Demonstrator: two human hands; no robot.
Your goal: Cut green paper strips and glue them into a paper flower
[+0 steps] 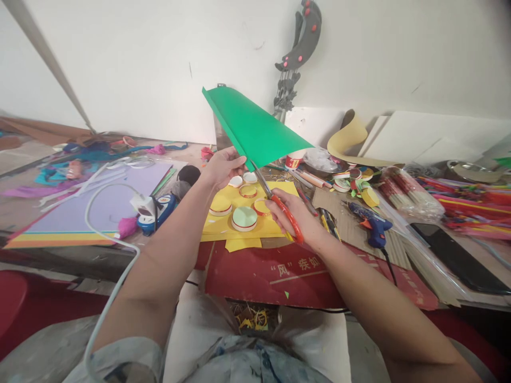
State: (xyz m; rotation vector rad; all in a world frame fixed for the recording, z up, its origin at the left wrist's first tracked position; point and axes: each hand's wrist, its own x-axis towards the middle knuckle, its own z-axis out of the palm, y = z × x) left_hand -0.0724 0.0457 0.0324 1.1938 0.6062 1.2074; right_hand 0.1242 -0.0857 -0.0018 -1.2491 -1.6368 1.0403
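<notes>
My left hand [227, 166] pinches the near left edge of a green sheet of paper [259, 127], which is raised above the table with its far side curling. In my right hand [293, 210] is a pair of scissors [281, 205] with red-orange handles. Their blades meet the sheet's near corner, just right of my left fingers. Beneath both hands lie yellow sheets [211, 227]. On them stand several round paper rings and discs, among them a pale green-topped disc [244, 218] and a yellow-topped disc [221, 206].
To the right are a blue glue gun [373, 226], a black phone [459, 258] and bagged sticks [411, 194]. Left, a blue power strip [156, 214] with a white cable rests by purple sheets [107, 205]. A red printed board [247, 274] covers the near table edge.
</notes>
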